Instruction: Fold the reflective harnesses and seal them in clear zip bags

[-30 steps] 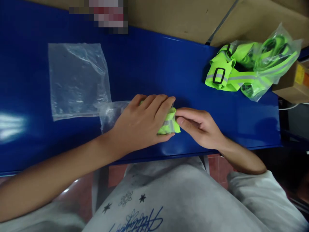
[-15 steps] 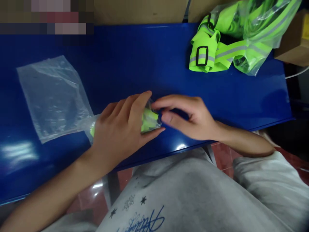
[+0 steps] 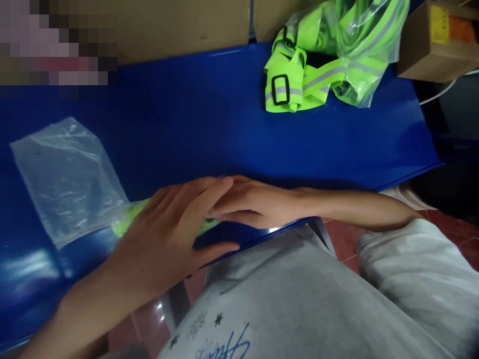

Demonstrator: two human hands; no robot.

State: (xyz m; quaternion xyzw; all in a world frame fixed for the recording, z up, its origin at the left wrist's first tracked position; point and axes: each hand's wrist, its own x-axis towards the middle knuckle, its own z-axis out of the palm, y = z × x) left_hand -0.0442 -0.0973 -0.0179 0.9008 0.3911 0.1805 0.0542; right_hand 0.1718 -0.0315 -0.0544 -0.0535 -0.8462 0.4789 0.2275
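Observation:
My left hand (image 3: 168,234) lies over a folded neon green reflective strap (image 3: 125,222) that sits inside a clear plastic bag at the near edge of the blue table (image 3: 224,124). Its fingers are laid across the bag and its thumb runs along the table's front edge, so it grips the bagged strap. My right hand (image 3: 254,204) comes in from the right with straight fingers held together. Its fingertips are tucked under my left fingers at the bag's mouth and are hidden there.
An empty clear plastic bag (image 3: 67,179) lies flat to the left. At the back right is a pile of neon green straps with a black buckle (image 3: 284,85), some in a clear bag (image 3: 359,45). A cardboard box (image 3: 430,50) stands at the far right, and cardboard runs behind the table.
The strap has gone deeper into the bag, from sticking out on the right to mostly covered. My right hand has slid left under my left fingers. The view has shifted right and down.

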